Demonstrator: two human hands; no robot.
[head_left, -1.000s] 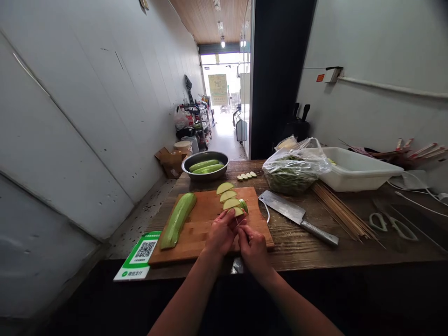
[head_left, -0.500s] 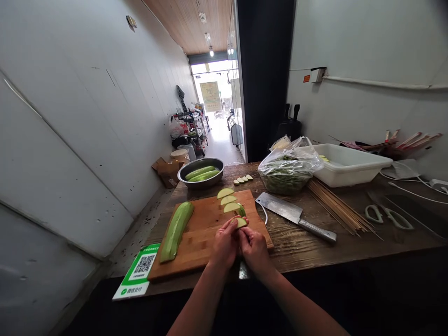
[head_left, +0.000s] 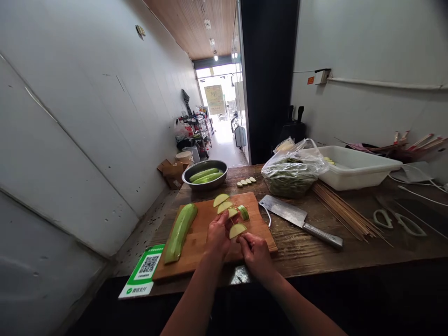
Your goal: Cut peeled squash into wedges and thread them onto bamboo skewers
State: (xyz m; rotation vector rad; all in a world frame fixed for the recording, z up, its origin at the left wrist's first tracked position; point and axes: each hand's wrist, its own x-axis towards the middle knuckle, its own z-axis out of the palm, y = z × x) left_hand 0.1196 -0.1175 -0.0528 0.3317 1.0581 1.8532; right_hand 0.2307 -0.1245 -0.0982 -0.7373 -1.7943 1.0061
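Several half-round zucchini slices [head_left: 238, 231] are threaded in a row on a thin skewer above the cutting board [head_left: 196, 242]. My left hand [head_left: 217, 235] is closed, its fingers pinching one of the upper slices on the skewer. The skewer's lower end is pinched in my right hand [head_left: 257, 252], just below the lowest slice; the fingers largely hide it. A small stack of cut slices [head_left: 243, 213] stands on the board behind my hands. To the left lies a large zucchini piece [head_left: 181, 231] with a cut face.
A cleaver [head_left: 287, 212] lies right of the board, beside loose bamboo skewers [head_left: 345, 212] and scissors [head_left: 399, 221]. Behind are a bowl of zucchini [head_left: 205, 186], a finished skewer [head_left: 247, 182], a bag of greens [head_left: 292, 172] and a white tub [head_left: 364, 177]. A QR card [head_left: 143, 270] lies front left.
My hands have moved apart. The left hand has gone up along the skewer to an upper slice; the lowest slice now shows clear of the fingers. The view has shifted slightly.
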